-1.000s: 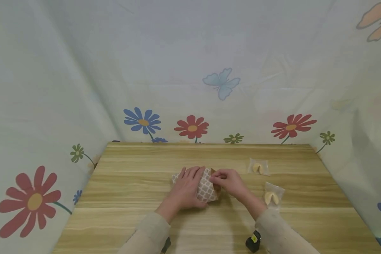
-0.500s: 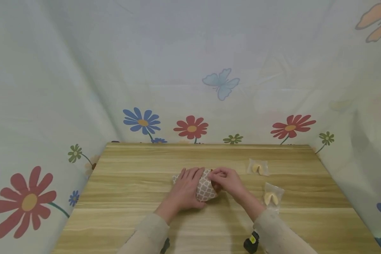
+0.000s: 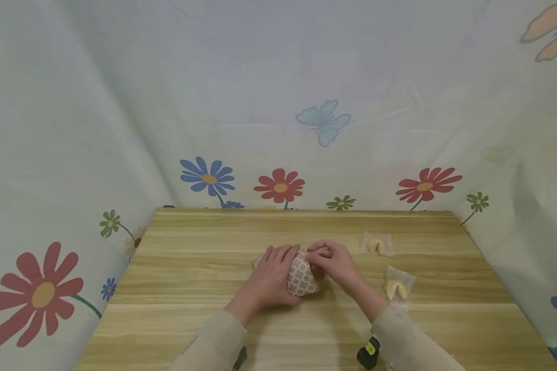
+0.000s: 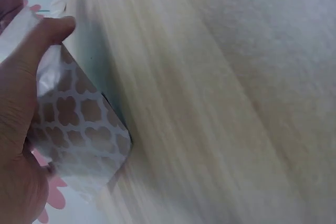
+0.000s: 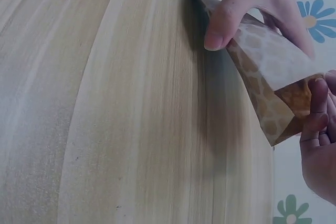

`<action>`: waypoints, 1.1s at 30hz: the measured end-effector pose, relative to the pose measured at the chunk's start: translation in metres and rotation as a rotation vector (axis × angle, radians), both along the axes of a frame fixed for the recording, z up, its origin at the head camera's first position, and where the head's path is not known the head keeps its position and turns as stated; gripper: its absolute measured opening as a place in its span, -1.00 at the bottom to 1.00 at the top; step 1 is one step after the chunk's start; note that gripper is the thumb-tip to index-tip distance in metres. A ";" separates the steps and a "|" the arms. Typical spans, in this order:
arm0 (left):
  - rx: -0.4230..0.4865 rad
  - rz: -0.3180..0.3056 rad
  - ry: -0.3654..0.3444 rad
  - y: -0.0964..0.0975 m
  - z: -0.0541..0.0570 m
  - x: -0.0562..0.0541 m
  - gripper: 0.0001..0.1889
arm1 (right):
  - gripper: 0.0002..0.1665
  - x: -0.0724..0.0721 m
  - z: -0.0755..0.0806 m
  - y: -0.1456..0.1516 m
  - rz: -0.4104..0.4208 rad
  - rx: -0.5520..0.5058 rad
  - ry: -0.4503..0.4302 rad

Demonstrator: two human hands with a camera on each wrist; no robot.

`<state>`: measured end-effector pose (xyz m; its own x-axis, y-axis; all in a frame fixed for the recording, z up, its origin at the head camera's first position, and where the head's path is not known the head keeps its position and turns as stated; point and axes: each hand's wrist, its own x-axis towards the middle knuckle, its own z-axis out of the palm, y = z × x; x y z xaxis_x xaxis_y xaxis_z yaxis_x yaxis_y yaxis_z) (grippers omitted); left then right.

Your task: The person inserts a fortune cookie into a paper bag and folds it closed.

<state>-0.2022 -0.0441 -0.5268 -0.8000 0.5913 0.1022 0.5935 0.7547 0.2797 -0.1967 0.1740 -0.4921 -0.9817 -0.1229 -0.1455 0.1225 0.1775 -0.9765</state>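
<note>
A paper bag with a tan-and-white lattice print lies on its side on the wooden table, its mouth facing right. My left hand grips the bag's body from above, thumb on the near side. At the mouth, my right hand pinches the far edge between thumb and fingers. In the right wrist view, the bag shows its brown inner side at the mouth, beside the right hand's curled fingers. The left wrist view shows a printed corner of the bag sticking out past the left hand. Its contents are hidden.
Two fortune cookies in clear wrappers lie to the right: one farther back, one nearer, close to the right forearm. The table ends at a white curtain printed with flowers and butterflies.
My right hand has shifted slightly at the bag's mouth, and less of the brown inside shows in the head view. The left hand stays on the bag, almost still.
</note>
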 end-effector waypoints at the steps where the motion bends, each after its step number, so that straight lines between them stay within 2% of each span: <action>1: -0.003 -0.003 -0.008 0.000 0.001 0.000 0.36 | -0.70 0.000 -0.001 0.001 -0.001 0.000 0.004; 6: -0.003 -0.017 -0.044 0.000 0.004 -0.001 0.37 | -0.67 0.001 -0.003 0.004 0.010 -0.005 0.015; 9: 0.014 -0.011 -0.060 -0.001 0.005 -0.002 0.38 | -0.64 0.003 -0.003 0.007 0.040 0.026 0.047; 13: 0.039 -0.002 -0.077 -0.001 0.005 -0.002 0.37 | -0.64 0.007 -0.005 0.014 0.105 0.108 0.120; 20: 0.045 -0.002 -0.097 -0.001 0.006 -0.001 0.36 | -0.57 0.009 -0.016 0.024 0.189 0.160 0.255; 27: 0.038 0.003 -0.112 -0.001 0.006 -0.001 0.36 | -0.53 0.011 -0.017 0.029 0.183 0.251 0.260; 33: 0.037 0.011 -0.128 -0.001 0.005 -0.003 0.35 | -0.56 0.013 -0.015 0.033 0.238 0.307 0.315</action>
